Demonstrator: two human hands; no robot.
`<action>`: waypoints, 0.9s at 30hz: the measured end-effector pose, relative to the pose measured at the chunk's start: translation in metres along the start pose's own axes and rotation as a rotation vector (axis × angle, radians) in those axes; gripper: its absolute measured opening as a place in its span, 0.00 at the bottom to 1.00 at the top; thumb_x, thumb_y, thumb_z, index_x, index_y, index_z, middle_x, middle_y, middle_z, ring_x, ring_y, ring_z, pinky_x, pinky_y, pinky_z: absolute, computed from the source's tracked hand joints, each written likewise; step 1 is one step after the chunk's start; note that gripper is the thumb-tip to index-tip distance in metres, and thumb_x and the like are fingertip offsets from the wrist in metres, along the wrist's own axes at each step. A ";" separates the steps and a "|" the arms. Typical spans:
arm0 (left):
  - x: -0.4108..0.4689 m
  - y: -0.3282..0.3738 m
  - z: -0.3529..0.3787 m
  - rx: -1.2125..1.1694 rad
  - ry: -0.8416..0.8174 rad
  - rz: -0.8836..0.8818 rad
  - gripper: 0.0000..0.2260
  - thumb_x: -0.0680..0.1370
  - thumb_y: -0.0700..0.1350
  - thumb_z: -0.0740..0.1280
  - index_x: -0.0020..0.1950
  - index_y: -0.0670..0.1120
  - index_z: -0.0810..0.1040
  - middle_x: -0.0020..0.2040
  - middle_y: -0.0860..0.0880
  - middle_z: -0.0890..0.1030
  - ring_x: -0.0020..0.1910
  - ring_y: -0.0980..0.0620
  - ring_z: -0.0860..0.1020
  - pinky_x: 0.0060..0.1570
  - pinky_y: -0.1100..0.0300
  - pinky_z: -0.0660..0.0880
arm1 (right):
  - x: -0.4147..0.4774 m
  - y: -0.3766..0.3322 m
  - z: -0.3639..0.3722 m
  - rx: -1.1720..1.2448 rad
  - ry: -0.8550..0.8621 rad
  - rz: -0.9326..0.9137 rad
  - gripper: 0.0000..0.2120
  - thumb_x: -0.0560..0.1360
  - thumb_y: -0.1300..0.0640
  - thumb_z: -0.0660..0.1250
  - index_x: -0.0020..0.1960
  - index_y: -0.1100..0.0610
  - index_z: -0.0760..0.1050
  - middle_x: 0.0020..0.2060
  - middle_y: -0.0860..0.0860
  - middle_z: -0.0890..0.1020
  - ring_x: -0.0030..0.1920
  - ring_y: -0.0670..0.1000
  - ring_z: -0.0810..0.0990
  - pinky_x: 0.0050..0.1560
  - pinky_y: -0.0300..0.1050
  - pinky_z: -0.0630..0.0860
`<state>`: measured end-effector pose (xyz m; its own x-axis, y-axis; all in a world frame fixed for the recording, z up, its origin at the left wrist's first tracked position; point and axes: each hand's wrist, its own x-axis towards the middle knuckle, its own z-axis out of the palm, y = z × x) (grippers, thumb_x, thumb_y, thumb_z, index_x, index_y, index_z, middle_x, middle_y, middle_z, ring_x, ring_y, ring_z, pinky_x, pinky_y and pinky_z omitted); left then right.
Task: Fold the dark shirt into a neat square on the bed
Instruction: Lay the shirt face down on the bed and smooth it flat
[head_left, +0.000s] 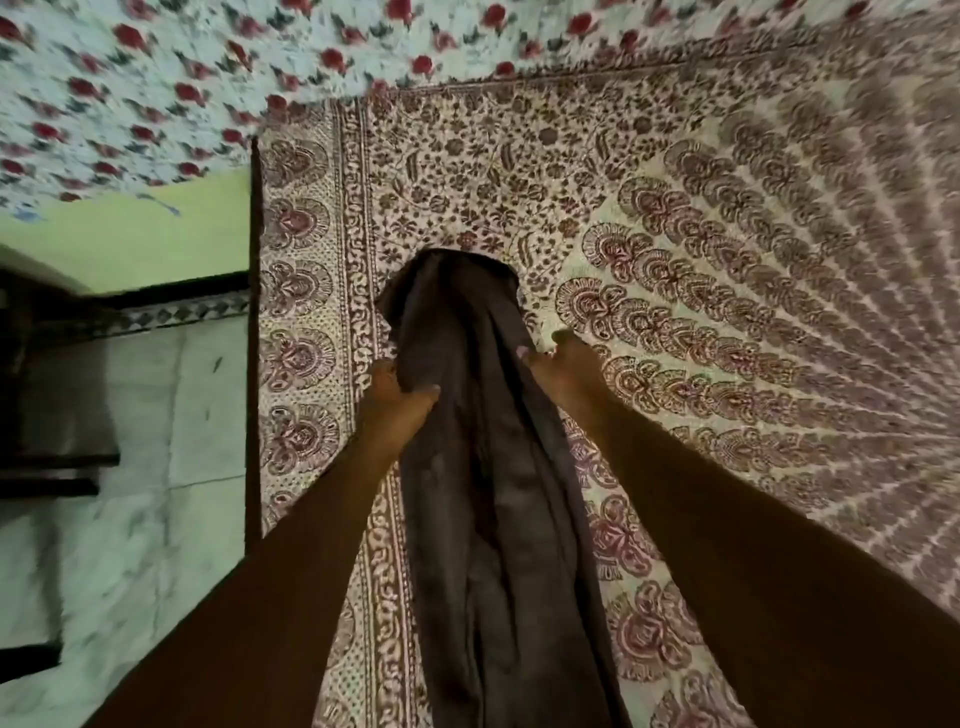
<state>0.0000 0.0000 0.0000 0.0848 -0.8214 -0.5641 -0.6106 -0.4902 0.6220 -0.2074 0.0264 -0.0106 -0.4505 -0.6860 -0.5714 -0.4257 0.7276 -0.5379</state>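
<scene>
Dark shirt (483, 467), hands (396, 400) (566, 370) gripping its edges

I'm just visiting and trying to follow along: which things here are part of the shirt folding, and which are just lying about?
Part of the job: dark shirt, held by left hand and right hand; patterned bedspread under it.
Just lying about: rose-print cloth beyond the bed; pale floor; dark furniture at left.
</scene>
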 end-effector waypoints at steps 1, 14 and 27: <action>0.010 0.000 0.004 -0.026 0.021 -0.006 0.26 0.77 0.44 0.76 0.72 0.41 0.72 0.60 0.49 0.77 0.57 0.50 0.77 0.54 0.62 0.72 | 0.011 -0.004 0.009 -0.053 -0.018 0.021 0.33 0.77 0.39 0.70 0.71 0.62 0.72 0.69 0.64 0.75 0.71 0.65 0.73 0.70 0.55 0.70; 0.027 -0.019 -0.037 -0.233 0.125 -0.110 0.05 0.84 0.38 0.63 0.56 0.39 0.77 0.48 0.41 0.79 0.49 0.43 0.78 0.49 0.50 0.75 | 0.007 0.007 -0.006 0.886 -0.089 0.221 0.13 0.72 0.65 0.78 0.50 0.56 0.76 0.45 0.57 0.86 0.46 0.57 0.85 0.52 0.53 0.84; -0.140 0.050 -0.073 -0.635 -0.482 -0.061 0.15 0.86 0.52 0.61 0.53 0.47 0.86 0.48 0.48 0.88 0.51 0.48 0.87 0.47 0.62 0.83 | -0.200 -0.051 -0.139 0.526 -0.273 -0.359 0.24 0.72 0.72 0.76 0.64 0.55 0.81 0.51 0.57 0.88 0.53 0.57 0.87 0.54 0.55 0.85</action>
<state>0.0156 0.0691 0.1498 -0.3345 -0.6426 -0.6894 -0.0384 -0.7216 0.6913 -0.2052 0.1266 0.2172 -0.1103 -0.9098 -0.4002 -0.0437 0.4067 -0.9125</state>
